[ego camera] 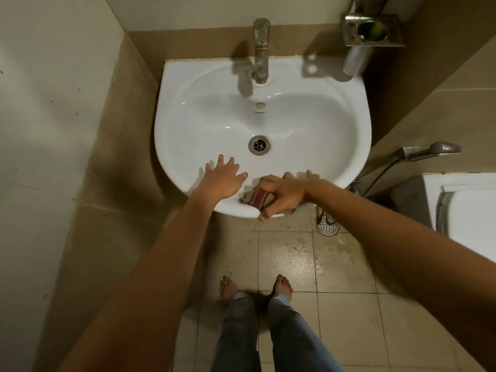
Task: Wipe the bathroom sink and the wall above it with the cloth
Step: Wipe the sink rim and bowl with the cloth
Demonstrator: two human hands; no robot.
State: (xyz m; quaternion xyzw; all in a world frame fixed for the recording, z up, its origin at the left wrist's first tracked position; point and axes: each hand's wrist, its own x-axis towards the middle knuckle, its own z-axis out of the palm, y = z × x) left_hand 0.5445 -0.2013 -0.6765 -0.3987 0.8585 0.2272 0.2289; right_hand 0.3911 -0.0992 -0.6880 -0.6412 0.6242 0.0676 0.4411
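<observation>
A white sink [188, 103] is fixed to the tan tiled wall [204, 41], with a metal tap [261, 52] at the back and a round drain [259, 145] in the bowl. My right hand [281, 193] is shut on a beige cloth with a red stripe [256, 197] and presses it onto the sink's front rim, thumb hooked over the edge. My left hand [221, 178] lies flat with fingers spread on the front left slope of the bowl, just left of the cloth. Most of the cloth is hidden under my right hand.
A metal holder with a cup [373, 29] hangs on the wall at the back right. A hand shower [429, 151] with its hose hangs to the right, above a white toilet [467, 205]. A floor drain [327, 224] lies below the sink. My bare feet [255, 287] stand on wet tiles.
</observation>
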